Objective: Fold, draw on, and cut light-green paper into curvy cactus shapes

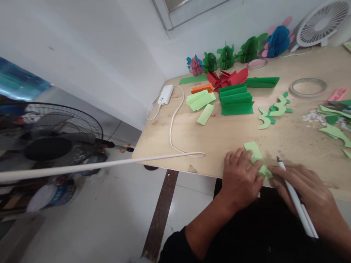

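Note:
Near the table's front edge lies a light green paper strip (pixel 253 149). My left hand (pixel 241 177) holds it against the tabletop, with bent fingers along its left side and part of the strip hidden under them. A white pen (pixel 294 195) is gripped in my right hand (pixel 315 191), its dark tip pointing up and away from me. The fingertips of that hand also touch the strip's lower right end. Beyond my hands sit a single light green piece (pixel 205 114), a light green stack (pixel 201 100) and folded dark green papers (pixel 236 99).
Curved green cutouts (pixel 279 106), tape rolls (pixel 308 87) and paper scraps (pixel 312 117) lie at the right. Paper figures (pixel 227 57) and a small white fan (pixel 323 25) line the wall. A white cable (pixel 172 126) crosses the left side and hangs over the edge.

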A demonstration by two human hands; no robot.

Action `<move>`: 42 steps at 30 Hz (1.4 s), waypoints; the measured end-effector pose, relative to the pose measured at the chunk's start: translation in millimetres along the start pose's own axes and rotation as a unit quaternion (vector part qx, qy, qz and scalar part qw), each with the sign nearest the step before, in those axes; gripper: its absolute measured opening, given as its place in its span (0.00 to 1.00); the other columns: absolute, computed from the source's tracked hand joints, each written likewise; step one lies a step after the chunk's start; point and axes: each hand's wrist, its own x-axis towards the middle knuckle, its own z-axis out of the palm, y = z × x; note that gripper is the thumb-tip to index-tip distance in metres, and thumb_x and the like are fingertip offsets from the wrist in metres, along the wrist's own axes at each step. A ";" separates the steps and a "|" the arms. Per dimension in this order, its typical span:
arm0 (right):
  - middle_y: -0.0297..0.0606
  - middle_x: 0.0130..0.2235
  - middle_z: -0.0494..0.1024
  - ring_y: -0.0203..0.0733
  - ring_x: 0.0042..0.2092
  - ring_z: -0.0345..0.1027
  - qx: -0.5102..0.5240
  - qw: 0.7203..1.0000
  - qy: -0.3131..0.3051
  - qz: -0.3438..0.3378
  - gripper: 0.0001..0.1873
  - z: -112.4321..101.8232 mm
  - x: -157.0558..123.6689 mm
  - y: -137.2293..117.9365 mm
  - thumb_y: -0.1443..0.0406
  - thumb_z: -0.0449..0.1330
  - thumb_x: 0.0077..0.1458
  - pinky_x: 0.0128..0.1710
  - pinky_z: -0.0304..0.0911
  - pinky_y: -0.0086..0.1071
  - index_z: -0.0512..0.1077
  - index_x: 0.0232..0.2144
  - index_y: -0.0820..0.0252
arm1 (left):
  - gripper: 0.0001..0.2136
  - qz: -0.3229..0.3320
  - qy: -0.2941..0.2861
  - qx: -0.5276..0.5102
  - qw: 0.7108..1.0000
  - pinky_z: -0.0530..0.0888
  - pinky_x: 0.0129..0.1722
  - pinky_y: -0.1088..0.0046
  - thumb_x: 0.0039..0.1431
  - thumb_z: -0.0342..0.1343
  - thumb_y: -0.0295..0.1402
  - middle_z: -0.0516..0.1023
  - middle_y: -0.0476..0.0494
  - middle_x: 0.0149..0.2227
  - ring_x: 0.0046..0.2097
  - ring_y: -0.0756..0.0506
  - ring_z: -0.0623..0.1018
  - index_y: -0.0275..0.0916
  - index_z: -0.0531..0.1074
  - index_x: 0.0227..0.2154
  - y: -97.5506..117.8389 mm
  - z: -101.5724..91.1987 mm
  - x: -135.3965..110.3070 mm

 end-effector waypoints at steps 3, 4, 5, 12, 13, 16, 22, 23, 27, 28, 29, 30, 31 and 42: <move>0.43 0.40 0.80 0.49 0.43 0.75 0.000 1.000 0.002 -0.002 0.16 -0.3 0.2 0.1 0.70 0.59 0.59 0.44 0.67 0.42 0.71 0.50 0.58 | 0.15 -0.001 0.004 0.000 1.000 0.65 0.62 0.50 0.67 0.50 0.39 0.74 0.39 0.59 0.63 0.36 0.67 0.42 0.76 0.51 -0.4 0.6 0.1; 0.42 0.40 0.80 0.49 0.43 0.76 0.000 1.000 0.002 -0.001 0.16 -0.5 0.3 0.1 0.70 0.60 0.59 0.44 0.67 0.42 0.71 0.50 0.57 | 0.15 -0.002 0.003 -0.001 1.000 0.65 0.62 0.50 0.67 0.50 0.39 0.74 0.39 0.59 0.63 0.36 0.67 0.42 0.76 0.51 -0.6 0.8 0.1; 0.41 0.40 0.80 0.48 0.42 0.76 0.002 1.000 0.004 0.002 0.16 -0.7 0.6 0.0 0.70 0.60 0.59 0.44 0.67 0.41 0.71 0.50 0.57 | 0.16 -0.002 0.000 -0.002 1.000 0.65 0.62 0.50 0.67 0.51 0.39 0.74 0.39 0.59 0.64 0.36 0.67 0.42 0.76 0.51 -0.7 1.0 0.1; 0.40 0.41 0.81 0.47 0.44 0.76 0.013 0.997 0.008 0.069 0.13 2.1 18.1 0.4 0.64 0.56 0.63 0.44 0.69 0.39 0.74 0.48 0.54 | 0.15 -0.005 0.000 -0.008 1.000 0.64 0.62 0.49 0.66 0.51 0.38 0.74 0.39 0.59 0.64 0.36 0.67 0.41 0.75 0.50 -0.4 0.9 -0.6; 0.40 0.41 0.81 0.47 0.43 0.77 0.008 0.998 0.010 0.057 0.13 4.4 22.1 2.1 0.64 0.56 0.63 0.43 0.69 0.39 0.74 0.49 0.54 | 0.15 -0.006 0.001 -0.008 1.000 0.64 0.62 0.49 0.66 0.51 0.38 0.74 0.39 0.59 0.64 0.36 0.67 0.41 0.75 0.50 -0.3 1.0 -0.7; 0.41 0.39 0.82 0.46 0.41 0.78 -0.012 1.000 0.013 0.014 0.15 13.1 31.7 9.3 0.66 0.57 0.63 0.42 0.69 0.39 0.72 0.51 0.55 | 0.15 -0.009 -0.003 -0.011 1.000 0.64 0.62 0.49 0.66 0.51 0.39 0.74 0.40 0.59 0.64 0.36 0.67 0.41 0.75 0.50 -0.2 1.6 -0.8; 0.40 0.38 0.84 0.48 0.43 0.79 -0.015 1.000 0.001 -0.020 0.15 22.2 34.7 16.3 0.68 0.56 0.62 0.41 0.69 0.39 0.73 0.51 0.54 | 0.16 -0.010 -0.008 -0.015 1.000 0.64 0.62 0.48 0.66 0.52 0.39 0.74 0.40 0.59 0.64 0.35 0.67 0.41 0.75 0.52 0.5 1.3 0.5; 0.40 0.38 0.84 0.48 0.43 0.79 -0.017 1.000 0.000 -0.022 0.15 22.1 34.5 15.9 0.68 0.56 0.62 0.41 0.69 0.39 0.72 0.51 0.55 | 0.16 -0.010 -0.007 -0.016 1.000 0.64 0.62 0.49 0.66 0.51 0.39 0.74 0.40 0.59 0.64 0.36 0.67 0.41 0.75 0.52 0.4 0.5 0.6; 0.41 0.39 0.84 0.47 0.44 0.79 -0.023 0.999 -0.005 -0.026 0.15 20.6 35.4 13.7 0.69 0.57 0.62 0.43 0.68 0.38 0.72 0.51 0.56 | 0.15 -0.009 -0.006 -0.022 1.000 0.65 0.63 0.53 0.67 0.51 0.38 0.75 0.39 0.58 0.63 0.38 0.68 0.38 0.75 0.50 -3.2 -3.5 -0.1; 0.40 0.39 0.84 0.47 0.45 0.79 -0.024 0.999 -0.006 -0.025 0.16 20.3 35.8 13.5 0.70 0.57 0.62 0.43 0.68 0.38 0.73 0.51 0.56 | 0.14 -0.007 -0.002 -0.022 1.000 0.65 0.63 0.55 0.67 0.51 0.37 0.76 0.39 0.58 0.63 0.39 0.68 0.37 0.75 0.49 -5.0 -4.1 -0.6; 0.40 0.39 0.84 0.46 0.45 0.79 -0.026 0.999 -0.007 -0.023 0.16 20.0 36.3 13.5 0.69 0.56 0.62 0.43 0.68 0.38 0.73 0.51 0.56 | 0.14 -0.004 0.002 -0.020 1.000 0.65 0.63 0.56 0.67 0.51 0.37 0.76 0.40 0.57 0.63 0.39 0.68 0.36 0.75 0.48 -7.0 -4.3 -1.1; 0.40 0.39 0.84 0.46 0.44 0.79 -0.027 0.999 -0.008 -0.022 0.16 19.9 36.7 13.7 0.69 0.56 0.62 0.42 0.68 0.37 0.73 0.51 0.55 | 0.13 0.001 0.007 -0.017 1.000 0.65 0.62 0.57 0.67 0.51 0.36 0.76 0.40 0.56 0.63 0.40 0.68 0.36 0.75 0.48 -9.0 -4.2 -1.6; 0.39 0.38 0.84 0.46 0.43 0.79 -0.027 0.999 -0.009 -0.022 0.16 19.8 36.9 13.9 0.69 0.56 0.62 0.42 0.68 0.37 0.73 0.50 0.55 | 0.13 0.008 0.010 -0.014 1.000 0.66 0.62 0.57 0.67 0.51 0.36 0.77 0.40 0.56 0.62 0.40 0.69 0.36 0.74 0.48 -10.9 -3.8 -2.1; 0.39 0.39 0.84 0.48 0.42 0.79 -0.033 0.999 0.001 -0.017 0.18 20.3 36.5 13.3 0.69 0.57 0.60 0.42 0.69 0.40 0.74 0.52 0.53 | 0.12 0.028 0.009 0.004 1.000 0.66 0.61 0.58 0.68 0.50 0.35 0.76 0.40 0.55 0.61 0.40 0.70 0.37 0.75 0.47 -15.4 0.4 -2.2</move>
